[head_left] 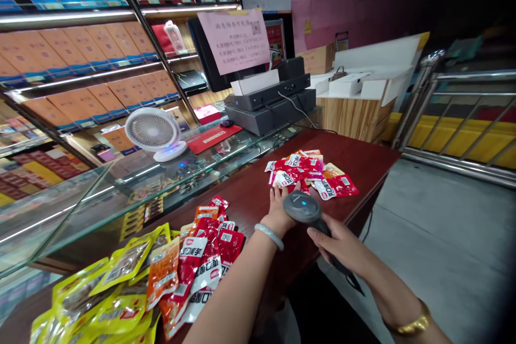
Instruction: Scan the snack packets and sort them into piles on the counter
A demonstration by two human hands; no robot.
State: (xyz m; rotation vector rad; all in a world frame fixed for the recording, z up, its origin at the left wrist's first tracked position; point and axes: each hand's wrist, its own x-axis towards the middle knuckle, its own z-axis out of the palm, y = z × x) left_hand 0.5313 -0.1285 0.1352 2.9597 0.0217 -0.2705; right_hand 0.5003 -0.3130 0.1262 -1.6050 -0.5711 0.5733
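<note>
My right hand [338,242] is wrapped round the handle of a dark grey barcode scanner [302,205], whose head shows a small blue light. The scanner is held above the dark red counter. Partly behind the scanner head, my left hand [279,214] reaches out with its fingers spread. Its fingertips are at the near edge of a pile of red and white snack packets [298,166]; whether they touch one is hard to tell. A second group of red and orange snack packets [201,258] lies left of my left forearm, beside a heap of yellow snack packets [121,290].
A glass display case [121,193] runs along the counter's far side. On it stand a white fan [155,131] and a cash drawer [270,113] below a monitor with a pink sign [234,40]. Boxed goods fill the shelves behind. A metal railing [463,166] stands right.
</note>
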